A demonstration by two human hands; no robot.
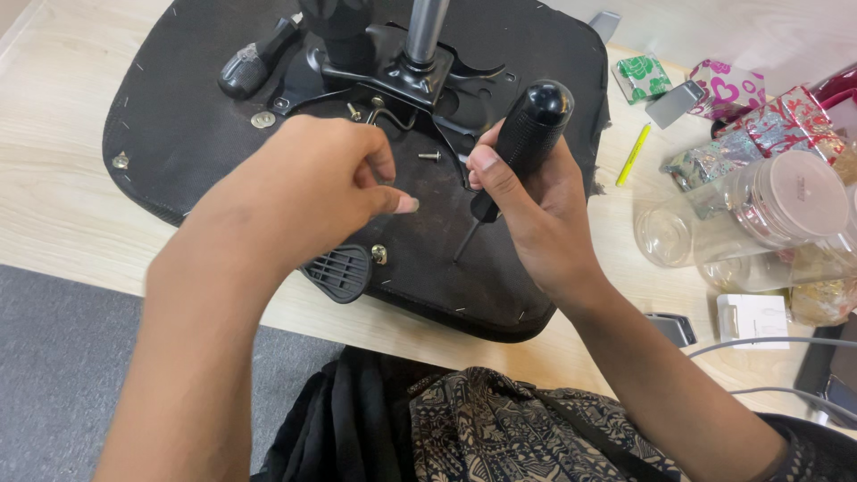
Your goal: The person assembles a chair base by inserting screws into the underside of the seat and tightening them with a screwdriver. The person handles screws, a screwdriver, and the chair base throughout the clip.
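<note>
Right hand [536, 210] wrapped tight round black screwdriver [522, 143], handle up, tip down on underside of black chair seat [178, 116]. Left hand [312, 187] hovering over seat, fingers curled, thumb and forefinger pinched; whether anything is between them, cannot tell. Loose screw [429, 156] lying on seat between hands, near black metal bracket [393, 76]. Seat upside down on light wooden table [54, 223]. Clear plastic jar [759, 214] to right.

Right of frame: clear plastic jar [768, 210] lying on the light wood surface [54, 223], foil-wrapped parcels [786, 125] behind it, yellow pen [633, 155], white box [752, 318] lower right.
</note>
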